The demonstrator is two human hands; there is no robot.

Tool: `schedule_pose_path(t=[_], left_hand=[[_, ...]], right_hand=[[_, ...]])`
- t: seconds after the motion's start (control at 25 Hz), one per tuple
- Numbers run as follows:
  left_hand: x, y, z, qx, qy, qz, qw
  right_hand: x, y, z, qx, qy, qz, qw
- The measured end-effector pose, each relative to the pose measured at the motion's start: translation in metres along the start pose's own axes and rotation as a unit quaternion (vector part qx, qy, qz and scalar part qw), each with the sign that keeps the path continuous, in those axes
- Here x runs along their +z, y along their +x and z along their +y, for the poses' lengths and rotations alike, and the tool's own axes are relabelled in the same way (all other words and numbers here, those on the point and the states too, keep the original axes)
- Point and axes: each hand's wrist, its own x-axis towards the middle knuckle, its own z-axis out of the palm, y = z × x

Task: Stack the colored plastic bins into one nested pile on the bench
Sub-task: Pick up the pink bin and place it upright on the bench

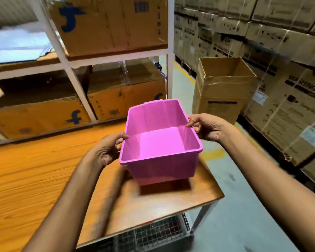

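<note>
Pink plastic bin: one item, open top facing up, nothing inside. It sits over the near right corner of the wooden bench, slightly tilted, with a dark shadow directly beneath. Whether its base touches the benchtop cannot be told. The far wall rises higher than the near one.

Left hand: grips the bin's left rim, thumb over the top edge, fingers curled under the outer lip.

Right hand: pinches the bin's right rim, thumb on the inner side, fingers wrapped on the outside. Both forearms are bare and reach in from the person's side.

Bench: orange-brown wood-grain top on a pale metal leg, with wire mesh below its near edge.

White metal rack: stands behind the bench. It holds brown cardboard boxes with blue printed marks, on the upper and lower shelves.

Open cardboard carton: stands beyond the bench's right edge, flaps up, just past the bin.

Stacked cartons: a wall of printed brown boxes along the right side, some strapped, well apart from the bench.

Floor: grey, with a yellow line running between the rack and the stacked cartons.
</note>
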Motion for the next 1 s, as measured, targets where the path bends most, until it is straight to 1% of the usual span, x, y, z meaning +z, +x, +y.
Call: schedule_pose_path(t=[0.2, 0.44, 0.52, 0.68, 0.84, 1.0], left_hand=[[0.013, 0.017, 0.033, 0.001, 0.049, 0.011, 0.999], [0.034, 0.025, 0.039, 0.013, 0.084, 0.070, 0.994], [0.041, 0.031, 0.036, 0.006, 0.082, 0.079, 0.993], [0.055, 0.043, 0.029, -0.004, 0.073, 0.112, 0.991], [0.067, 0.057, 0.017, 0.000, 0.079, 0.151, 0.985], [0.070, 0.061, 0.009, -0.002, 0.071, 0.166, 0.984]], right_hand=[[0.004, 0.022, -0.031, 0.004, -0.027, 0.032, 0.999], [-0.002, 0.043, -0.040, 0.007, -0.073, 0.057, 0.996], [-0.010, 0.056, -0.042, 0.018, -0.059, 0.052, 0.997], [-0.028, 0.080, -0.043, 0.031, -0.094, 0.042, 0.994], [-0.038, 0.096, -0.037, 0.037, -0.093, 0.044, 0.994], [-0.047, 0.110, -0.029, 0.051, -0.061, 0.026, 0.996]])
